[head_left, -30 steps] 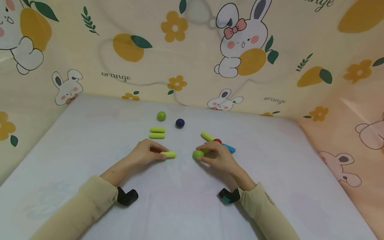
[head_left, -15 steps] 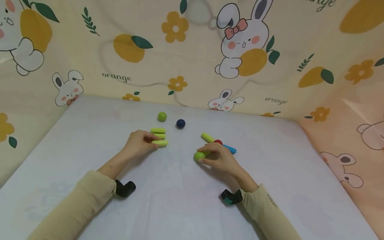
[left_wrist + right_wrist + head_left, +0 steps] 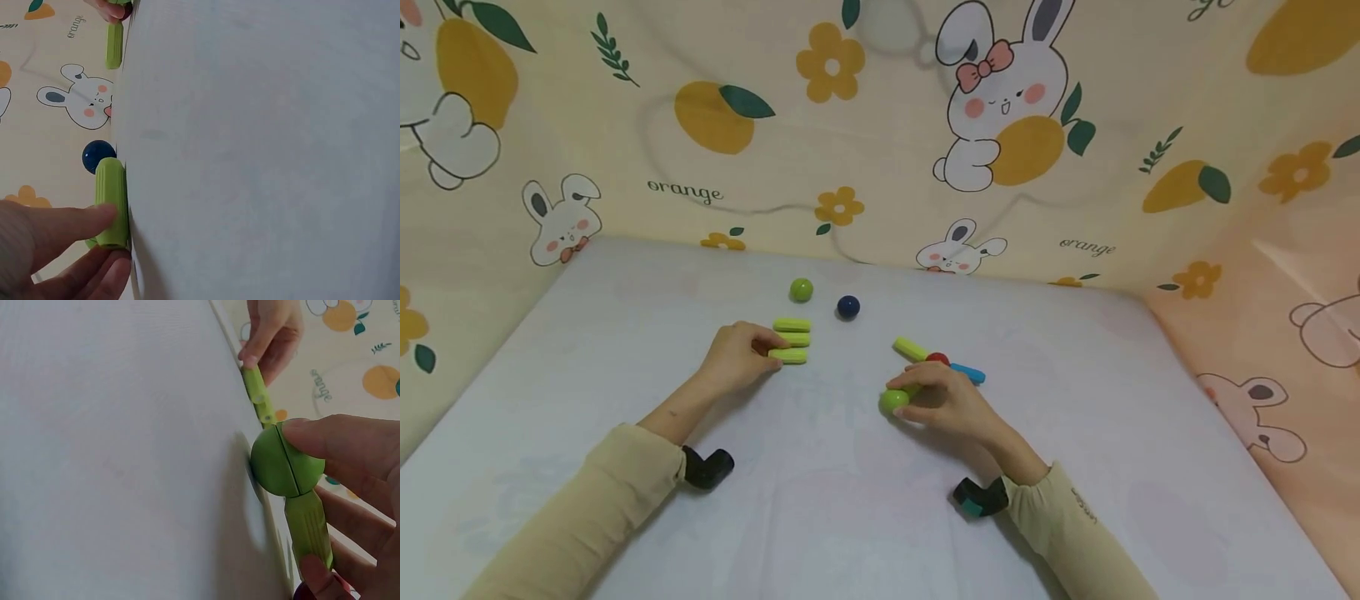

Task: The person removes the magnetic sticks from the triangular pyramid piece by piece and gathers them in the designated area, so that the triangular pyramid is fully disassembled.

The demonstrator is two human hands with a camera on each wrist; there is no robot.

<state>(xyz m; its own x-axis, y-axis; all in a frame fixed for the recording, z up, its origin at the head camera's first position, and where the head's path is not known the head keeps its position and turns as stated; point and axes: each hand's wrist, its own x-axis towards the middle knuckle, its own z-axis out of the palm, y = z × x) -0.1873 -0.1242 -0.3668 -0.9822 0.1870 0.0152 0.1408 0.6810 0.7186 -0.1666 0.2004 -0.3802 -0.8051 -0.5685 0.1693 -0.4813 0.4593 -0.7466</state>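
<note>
My left hand (image 3: pixel 741 357) pinches a lime stick (image 3: pixel 787 357) by its left end, thumb laid along the ridged side, over a white table (image 3: pixel 842 517). It is the nearest of 3 in a row, the other 2 sticks (image 3: pixel 792 325) lying parallel just beyond; I cannot tell whether mine touches the tabletop. To its right, my right hand (image 3: pixel 951 398) grasps a green ball (image 3: pixel 893 402) together with the green stick (image 3: pixel 307 525) that meets it, 1 fingertip on the ball and another on the stick. A red ball (image 3: pixel 937 359) shows partly behind my fingers, at the stick's opposite end, with a yellow stick (image 3: pixel 910 348) and a blue stick (image 3: pixel 967 372) reaching out from it on different sides. Farther back, a 2nd green ball (image 3: pixel 801 289) and a navy ball (image 3: pixel 848 307) rest near each other but apart. Behind the table rises a cloth (image 3: pixel 880 167) printed with rabbits and oranges.
</note>
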